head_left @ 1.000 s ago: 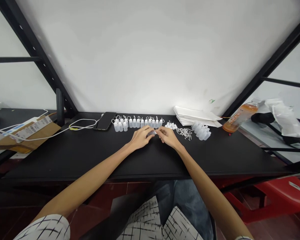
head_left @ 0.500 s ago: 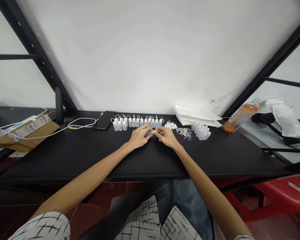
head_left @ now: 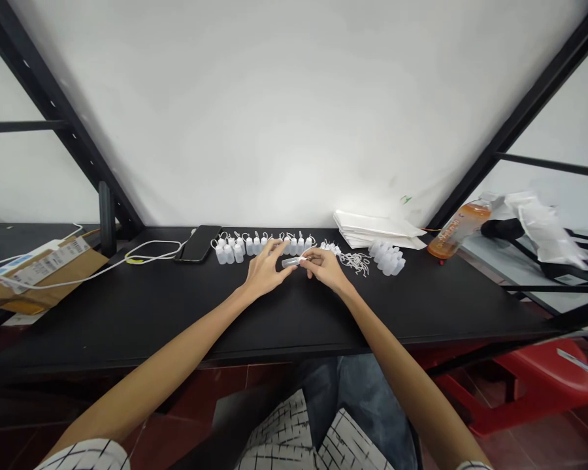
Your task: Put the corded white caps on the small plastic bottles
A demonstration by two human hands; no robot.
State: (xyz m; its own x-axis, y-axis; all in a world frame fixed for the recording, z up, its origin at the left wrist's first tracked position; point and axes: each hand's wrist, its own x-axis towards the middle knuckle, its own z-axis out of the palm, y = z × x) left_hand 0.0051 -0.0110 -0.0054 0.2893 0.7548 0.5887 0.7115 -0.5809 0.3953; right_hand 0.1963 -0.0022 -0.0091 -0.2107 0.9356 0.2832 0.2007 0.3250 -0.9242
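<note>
Translucent white plastic, the small bottle [head_left: 291,262] lies on its side between our two hands, near the row of capped bottles [head_left: 230,253]; its top end is hidden by our right fingertips, so we cannot make out how its cap sits; nor can we tell whether it touches the black table [head_left: 176,320] or is held just above it. Our left hand blocks part of the row behind it; the small white caps [head_left: 330,248], partly behind our right hand, are too tiny to tell one from another; the white cords [head_left: 356,263] beside them tangle, their ends hard to follow; the carton [head_left: 53,274] is cut off at the left edge.

Our left hand [head_left: 264,271] stands spread, thumb well apart from the fingers, the bottle's base in the gap; whether the thumb tip brushes it, we cannot tell; our right hand [head_left: 323,267] is nearly closed, thumb and fingers pinching the bottle at its top end; the uncapped bottles [head_left: 387,259] stand clustered farther right, past the cords.
</note>
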